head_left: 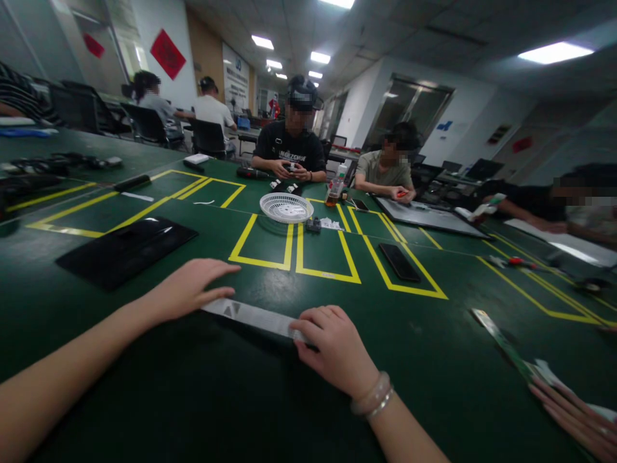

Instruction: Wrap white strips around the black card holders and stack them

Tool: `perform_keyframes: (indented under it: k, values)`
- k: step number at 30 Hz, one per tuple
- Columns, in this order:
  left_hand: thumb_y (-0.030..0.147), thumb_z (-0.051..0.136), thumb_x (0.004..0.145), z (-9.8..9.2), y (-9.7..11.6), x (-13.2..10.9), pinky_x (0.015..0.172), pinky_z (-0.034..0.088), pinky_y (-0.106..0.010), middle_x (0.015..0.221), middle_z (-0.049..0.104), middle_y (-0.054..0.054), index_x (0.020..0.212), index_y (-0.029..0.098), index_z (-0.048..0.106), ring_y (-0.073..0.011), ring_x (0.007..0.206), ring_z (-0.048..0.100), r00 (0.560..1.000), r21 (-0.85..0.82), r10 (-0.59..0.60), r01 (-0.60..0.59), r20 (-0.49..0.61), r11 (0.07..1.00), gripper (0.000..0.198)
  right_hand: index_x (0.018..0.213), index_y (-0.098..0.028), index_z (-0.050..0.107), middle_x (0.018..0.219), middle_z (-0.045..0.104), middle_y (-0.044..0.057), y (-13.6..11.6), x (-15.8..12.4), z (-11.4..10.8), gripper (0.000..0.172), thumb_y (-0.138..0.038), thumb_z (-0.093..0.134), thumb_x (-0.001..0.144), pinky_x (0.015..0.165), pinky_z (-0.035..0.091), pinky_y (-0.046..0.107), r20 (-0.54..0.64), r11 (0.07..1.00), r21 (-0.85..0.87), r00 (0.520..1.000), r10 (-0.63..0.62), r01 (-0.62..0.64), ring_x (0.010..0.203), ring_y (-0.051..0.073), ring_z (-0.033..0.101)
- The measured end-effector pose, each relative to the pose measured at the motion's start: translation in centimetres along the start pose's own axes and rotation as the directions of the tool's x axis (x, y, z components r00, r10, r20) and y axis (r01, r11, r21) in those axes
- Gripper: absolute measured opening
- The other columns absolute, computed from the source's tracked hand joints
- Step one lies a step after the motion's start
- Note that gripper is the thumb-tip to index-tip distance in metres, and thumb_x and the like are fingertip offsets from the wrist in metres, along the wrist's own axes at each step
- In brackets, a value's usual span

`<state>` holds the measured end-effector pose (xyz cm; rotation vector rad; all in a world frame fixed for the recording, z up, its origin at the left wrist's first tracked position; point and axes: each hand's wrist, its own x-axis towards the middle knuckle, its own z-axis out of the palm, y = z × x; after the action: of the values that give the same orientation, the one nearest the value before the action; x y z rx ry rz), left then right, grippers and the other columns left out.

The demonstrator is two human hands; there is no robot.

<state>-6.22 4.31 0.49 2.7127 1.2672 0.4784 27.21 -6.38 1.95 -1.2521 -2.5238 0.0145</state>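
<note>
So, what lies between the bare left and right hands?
In the head view, a long, flat, whitish-grey strip runs from the left hand to the right hand.

Office workroom, black chairs [208, 137], ceiling light panels [554, 53], shared green table [409, 347]

free tbl [419, 347] rt of R hand [332, 344], blk panel [128, 251] blocks beyond L hand [190, 289], wht dish [286, 209] ahead

Pale strip [255, 319] blurred; left forearm [81, 360] cut off.
</note>
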Motion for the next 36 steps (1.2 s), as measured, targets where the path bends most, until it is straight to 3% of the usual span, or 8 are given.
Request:
perform_keyframes:
  k: [6,9,12,16,20,27,32,36]
  values:
    - [0.089,0.04,0.072,-1.7,-13.0,-3.2,0.093,0.031,-0.069,0.12,0.056,-0.035,0.12,-0.004,0.064,-0.0547,0.118,0.047,0.834,0.142,-0.47,0.523,-0.289,0.841,0.108,0.105,-0.026,0.067,0.103,0.067,0.001,-0.2,0.1,-0.5,0.019,-0.023,0.063,0.087,0.078,0.04,0.032,0.065,0.995,-0.03,0.993,0.096,-0.094,0.084,0.016,0.059]
    - [0.09,0.047,0.066,-1.8,-16.2,-4.8,0.085,0.039,-0.062,0.111,0.059,-0.037,0.113,-0.002,0.068,-0.0508,0.109,0.056,0.791,0.123,-0.535,0.587,-0.298,0.8,0.105,0.103,-0.026,0.068,0.101,0.068,0.001,-0.5,0.1,-0.5,0.016,-0.026,0.065,0.087,0.075,0.039,0.031,0.085,0.993,-0.033,0.99,0.117,-0.114,0.08,0.015,0.059]
    - [0.085,0.056,0.066,-1.6,-16.8,-5.5,0.082,0.043,-0.052,0.105,0.065,-0.028,0.117,0.002,0.067,-0.0433,0.103,0.061,0.774,0.106,-0.55,0.605,-0.314,0.789,0.098,0.102,-0.026,0.068,0.099,0.068,0.0,-0.5,0.2,-0.5,0.015,-0.028,0.066,0.088,0.073,0.038,0.032,0.077,0.992,-0.062,0.99,0.115,-0.11,0.08,0.015,0.059]
    - [0.085,0.05,0.074,-2.1,-14.8,-5.1,0.081,0.045,-0.043,0.094,0.067,-0.009,0.127,0.005,0.06,-0.037,0.099,0.061,0.782,0.13,-0.558,0.606,-0.278,0.785,0.096,0.101,-0.024,0.068,0.095,0.067,0.001,-0.2,0.3,-0.6,0.013,-0.026,0.064,0.089,0.069,0.036,0.031,0.015,0.986,-0.107,0.992,0.127,-0.125,0.076,0.015,0.058]
    - [0.077,0.052,0.083,-2.6,-10.7,-3.3,0.076,0.048,-0.041,0.104,0.066,-0.011,0.131,0.007,0.057,-0.0357,0.095,0.062,0.843,0.138,-0.503,0.53,-0.188,0.837,0.085,0.099,-0.021,0.068,0.092,0.066,0.003,0.3,0.2,-0.6,0.012,-0.027,0.062,0.09,0.064,0.034,0.032,-0.143,0.963,-0.163,0.971,0.192,-0.215,0.072,0.016,0.056]
    - [0.061,0.074,0.074,-1.2,0.2,0.1,0.103,0.042,-0.044,0.131,0.059,-0.01,0.13,0.019,0.06,-0.0328,0.12,0.053,0.997,0.031,-0.072,0.072,0.02,0.997,0.072,0.103,-0.02,0.067,0.095,0.066,0.006,1.3,0.0,-1.1,0.019,-0.032,0.054,0.096,0.066,0.033,0.033,-0.319,0.904,-0.204,0.899,0.3,-0.375,0.072,0.018,0.055]
    - [0.053,0.083,0.066,0.8,6.4,0.3,0.113,0.032,-0.047,0.137,0.055,-0.008,0.133,0.024,0.058,-0.0316,0.125,0.05,0.969,-0.129,0.217,-0.201,0.118,0.971,0.077,0.109,-0.02,0.066,0.099,0.067,0.006,1.4,0.0,-1.1,0.021,-0.032,0.053,0.097,0.068,0.033,0.033,-0.353,0.9,-0.2,0.885,0.304,-0.389,0.077,0.02,0.057]
    - [0.055,0.084,0.066,2.4,7.7,0.2,0.116,0.025,-0.054,0.142,0.051,-0.009,0.137,0.025,0.055,-0.0335,0.129,0.047,0.955,-0.134,0.252,-0.232,0.156,0.963,0.082,0.112,-0.019,0.065,0.101,0.067,0.008,1.0,0.1,-1.0,0.022,-0.031,0.053,0.098,0.068,0.033,0.034,-0.356,0.916,-0.186,0.893,0.275,-0.356,0.08,0.021,0.058]
